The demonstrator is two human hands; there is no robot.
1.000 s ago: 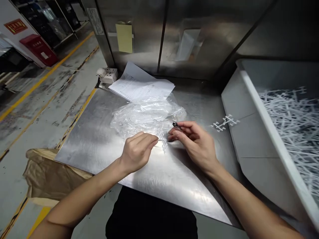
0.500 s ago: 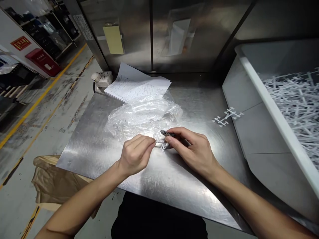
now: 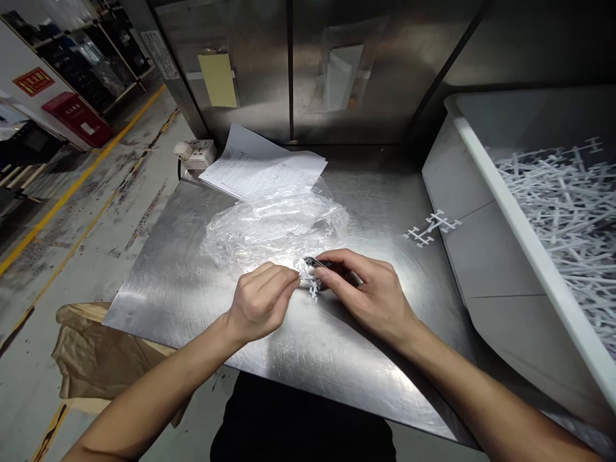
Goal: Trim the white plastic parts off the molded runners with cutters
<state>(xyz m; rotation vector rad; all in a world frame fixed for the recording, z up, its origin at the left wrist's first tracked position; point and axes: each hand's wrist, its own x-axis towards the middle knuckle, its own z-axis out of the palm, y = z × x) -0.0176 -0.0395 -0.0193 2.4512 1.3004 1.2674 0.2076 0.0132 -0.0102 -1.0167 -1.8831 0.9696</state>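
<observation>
My left hand (image 3: 264,300) pinches a white branched plastic sprue (image 3: 314,292) between thumb and fingertips, just above the metal table. My right hand (image 3: 368,289) is wrapped round a small pair of dark nippers (image 3: 315,262). Their tips point left and reach the upper part of the sprue; whether the blades are closed on it I cannot tell. Fingers cover most of the tool and part of the sprue. Right behind the hands lies a crumpled clear plastic bag (image 3: 274,224), with small white pieces partly showing near its front edge.
Another white sprue (image 3: 433,228) lies on the metal table (image 3: 168,276) against a large grey bin (image 3: 500,256) heaped with white sprues (image 3: 568,212). Printed sheets (image 3: 260,163) lie behind the bag, near a socket block (image 3: 197,154). A brown sack (image 3: 96,359) sits on the floor at left.
The nippers' tips have shifted slightly over the sprue, and the sprue is turned a little. Both hands keep their grips. The whole view has moved a little.
</observation>
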